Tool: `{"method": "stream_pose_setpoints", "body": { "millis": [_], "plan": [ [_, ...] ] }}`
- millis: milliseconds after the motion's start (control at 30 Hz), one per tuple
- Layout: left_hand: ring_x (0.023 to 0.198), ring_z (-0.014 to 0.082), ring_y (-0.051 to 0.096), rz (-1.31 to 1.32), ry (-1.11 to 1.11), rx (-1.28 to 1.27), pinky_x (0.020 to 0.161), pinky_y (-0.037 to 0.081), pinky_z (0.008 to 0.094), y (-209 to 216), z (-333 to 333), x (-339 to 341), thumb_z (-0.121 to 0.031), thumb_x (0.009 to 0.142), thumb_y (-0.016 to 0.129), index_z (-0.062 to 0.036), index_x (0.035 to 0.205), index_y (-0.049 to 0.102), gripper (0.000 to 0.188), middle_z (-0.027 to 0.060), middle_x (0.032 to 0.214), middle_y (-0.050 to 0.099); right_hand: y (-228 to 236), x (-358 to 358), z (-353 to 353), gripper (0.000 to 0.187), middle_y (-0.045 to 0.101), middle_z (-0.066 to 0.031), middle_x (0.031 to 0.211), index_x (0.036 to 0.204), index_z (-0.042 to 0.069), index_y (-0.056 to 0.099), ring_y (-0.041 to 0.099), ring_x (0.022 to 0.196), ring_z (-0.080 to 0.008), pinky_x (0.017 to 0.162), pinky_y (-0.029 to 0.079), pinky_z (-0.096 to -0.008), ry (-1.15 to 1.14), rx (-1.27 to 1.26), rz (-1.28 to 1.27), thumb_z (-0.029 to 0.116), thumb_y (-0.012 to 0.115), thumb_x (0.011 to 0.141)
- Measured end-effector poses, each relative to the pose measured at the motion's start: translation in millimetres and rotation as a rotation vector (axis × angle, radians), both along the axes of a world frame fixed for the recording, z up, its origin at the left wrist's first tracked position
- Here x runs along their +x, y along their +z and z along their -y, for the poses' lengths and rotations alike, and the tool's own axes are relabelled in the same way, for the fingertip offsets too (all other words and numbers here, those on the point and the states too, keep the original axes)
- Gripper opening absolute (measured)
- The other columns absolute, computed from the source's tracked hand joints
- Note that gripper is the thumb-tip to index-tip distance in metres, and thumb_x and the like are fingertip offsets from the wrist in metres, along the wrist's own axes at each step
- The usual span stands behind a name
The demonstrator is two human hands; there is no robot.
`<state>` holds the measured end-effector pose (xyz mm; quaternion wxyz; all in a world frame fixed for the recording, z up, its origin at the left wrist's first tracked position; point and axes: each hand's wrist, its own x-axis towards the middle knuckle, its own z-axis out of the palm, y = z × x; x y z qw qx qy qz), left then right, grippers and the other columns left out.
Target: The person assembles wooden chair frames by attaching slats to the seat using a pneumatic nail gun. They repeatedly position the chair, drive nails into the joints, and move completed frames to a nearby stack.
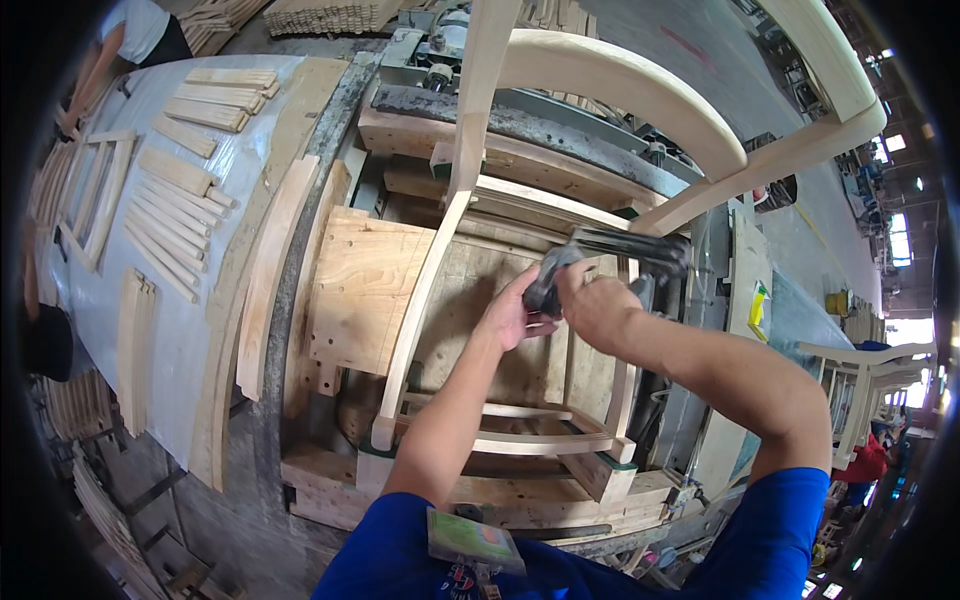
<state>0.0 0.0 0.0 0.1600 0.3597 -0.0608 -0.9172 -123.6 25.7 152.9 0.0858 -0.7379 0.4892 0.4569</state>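
Note:
A dark grey and black nail gun (545,284), partly blurred, is held above the middle of a pale wooden chair frame (405,320). My right hand (598,308) is wrapped around the tool. Its long black part sticks out to the right past my wrist. From the left, my left hand (512,312) cups the grey end, thumb on top and fingers below. The fingers are partly hidden by the tool. The chair frame lies in a wooden jig (540,490), with its curved back piece (620,85) and leg rising at the far side.
On the left, a plastic-covered table (235,190) carries several wooden slats (168,235) and a small frame (97,200). A co-worker (130,40) stands beyond it. A flat board (365,285) lies left of the chair frame. Assembled chairs (860,385) stand at the right.

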Motion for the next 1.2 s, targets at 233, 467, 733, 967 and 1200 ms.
{"method": "stream_pose_setpoints", "body": {
  "millis": [233, 467, 733, 967, 1200],
  "plan": [
    [0.093, 0.0172, 0.072, -0.055, 0.507, 0.052, 0.081, 0.059, 0.0372, -24.2, 31.5, 2.8, -0.046, 0.104, 0.042, -0.021, 0.106, 0.072, 0.039, -0.0021, 0.101, 0.074, 9.0, 28.5, 36.9, 0.052, 0.05, -0.0232, 0.153, 0.154, 0.011, 0.052, 0.068, 0.094, -0.0224, 0.079, 0.046, -0.0342, 0.627, -0.253, 0.018, 0.022, 0.054, 0.103],
    [0.094, 0.0176, 0.072, -0.208, 0.605, 0.109, 0.082, 0.06, 0.0374, -38.5, 54.9, 1.0, -0.04, 0.103, 0.045, -0.0208, 0.107, 0.072, 0.033, -0.0019, 0.1, 0.075, 0.5, 34.3, 71.9, 0.049, 0.052, -0.0192, 0.152, 0.153, 0.017, 0.054, 0.066, 0.096, -0.0199, 0.079, 0.044, -0.0319, 0.625, -0.202, 0.028, 0.023, 0.052, 0.105],
    [0.095, 0.0183, 0.073, -0.143, 0.612, 0.068, 0.082, 0.06, 0.0358, -33.8, 46.4, -3.8, -0.034, 0.104, 0.042, -0.0163, 0.113, 0.073, 0.037, 0.0004, 0.104, 0.076, 1.4, 25.8, 62.4, 0.044, 0.06, -0.0186, 0.139, 0.143, 0.011, 0.061, 0.068, 0.111, -0.0243, 0.084, 0.048, -0.0352, 0.55, -0.246, 0.108, 0.026, 0.06, 0.101],
    [0.101, 0.0212, 0.073, 0.012, 0.607, 0.05, 0.086, 0.06, 0.0412, -27.7, 48.4, 20.4, -0.04, 0.106, 0.041, -0.0143, 0.118, 0.072, 0.042, 0.0036, 0.111, 0.076, 19.4, 33.9, 65.8, 0.067, 0.055, -0.0215, 0.136, 0.153, 0.01, 0.05, 0.071, 0.089, -0.0269, 0.084, 0.052, -0.0349, 0.492, -0.282, 0.242, 0.016, 0.069, 0.089],
    [0.115, 0.0268, 0.068, 0.103, 0.274, -0.09, 0.096, 0.054, 0.0458, 47.6, -92.0, 71.7, -0.057, 0.107, 0.044, -0.0078, 0.141, 0.058, 0.061, 0.0108, 0.128, 0.071, 39.3, 6.6, -21.0, 0.063, 0.064, -0.0275, 0.125, 0.154, -0.005, 0.038, 0.075, 0.089, -0.0333, 0.074, 0.063, -0.0412, -0.787, -0.113, 1.198, 0.018, 0.063, 0.101]
  ]
}}
